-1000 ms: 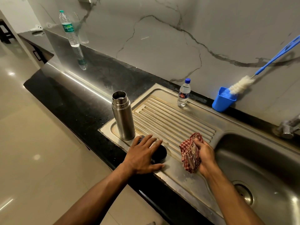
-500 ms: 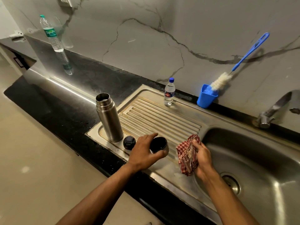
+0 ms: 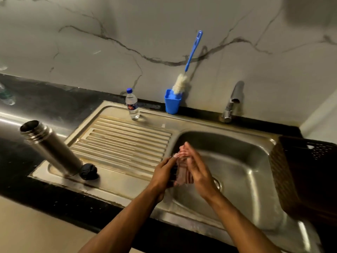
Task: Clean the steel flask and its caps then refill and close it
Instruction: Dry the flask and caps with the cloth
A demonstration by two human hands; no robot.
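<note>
Fingers of the left hand are curled round a dark cup-shaped flask cap, which is held over the near-left edge of the stainless steel sink basin. A red-and-white checked cloth is pressed against that cap by the right hand, whose fingers are held straight and close together; the cloth is blurred, and how much of it lies inside the cap cannot be told. The open cylindrical steel flask stands uncapped on the near-left corner of the ribbed steel draining board, and a small round black stopper cap lies touching its base on the right. At the far edge of the board 1 small clear plastic water bottle with a blue lid stands upright. Just beside it, against the marble wall, a blue plastic cup holds a blue-handled bottle brush with white bristles. A chrome tap rises behind the basin, and a dark brown perforated plastic basket sits on the black stone counter at the right.
</note>
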